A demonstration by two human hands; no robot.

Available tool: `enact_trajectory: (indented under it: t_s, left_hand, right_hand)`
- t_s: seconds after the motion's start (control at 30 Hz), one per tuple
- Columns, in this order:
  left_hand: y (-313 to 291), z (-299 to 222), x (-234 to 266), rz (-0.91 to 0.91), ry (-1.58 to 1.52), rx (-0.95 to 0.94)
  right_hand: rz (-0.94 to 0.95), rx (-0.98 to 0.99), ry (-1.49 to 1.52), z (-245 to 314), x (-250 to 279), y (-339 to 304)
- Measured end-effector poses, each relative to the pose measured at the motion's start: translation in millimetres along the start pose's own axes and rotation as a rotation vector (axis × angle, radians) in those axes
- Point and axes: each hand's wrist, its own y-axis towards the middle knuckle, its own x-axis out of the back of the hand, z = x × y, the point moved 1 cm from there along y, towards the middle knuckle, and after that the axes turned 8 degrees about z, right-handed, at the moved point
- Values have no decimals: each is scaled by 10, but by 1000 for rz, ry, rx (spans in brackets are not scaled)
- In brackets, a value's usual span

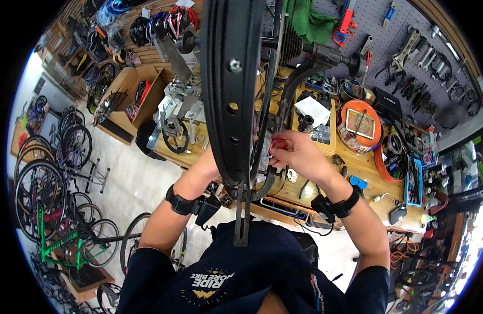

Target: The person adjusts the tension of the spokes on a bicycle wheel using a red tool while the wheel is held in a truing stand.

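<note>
So the left hand (212,162) is mostly tucked behind the black rim (228,78), can't tell if it's gripping anything. The rim stands edge-on between both hands, long axis running straight up and away from the person over the bench (356,167). The right hand (296,154), just right of the rim and nearer, pinches a small red tool (277,143) pointing left at it

White paper sheet (313,111) on the bench; black box (387,102) behind.
</note>
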Motion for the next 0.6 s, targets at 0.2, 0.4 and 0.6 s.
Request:
enact_trajectory:
  t_s: [0.2, 0.4, 0.6]
  left_hand:
    - [13, -122, -78, -80, 11, 92]
    - [-8, -96, -59, -96, 2, 11]
    - [5, -102, 23, -160, 73, 32]
  right_hand:
    - [56, 0, -78, 0, -182, 193]
    - [122, 17, -151, -18, -173, 214]
    - [10, 101, -729, 196, -321, 162]
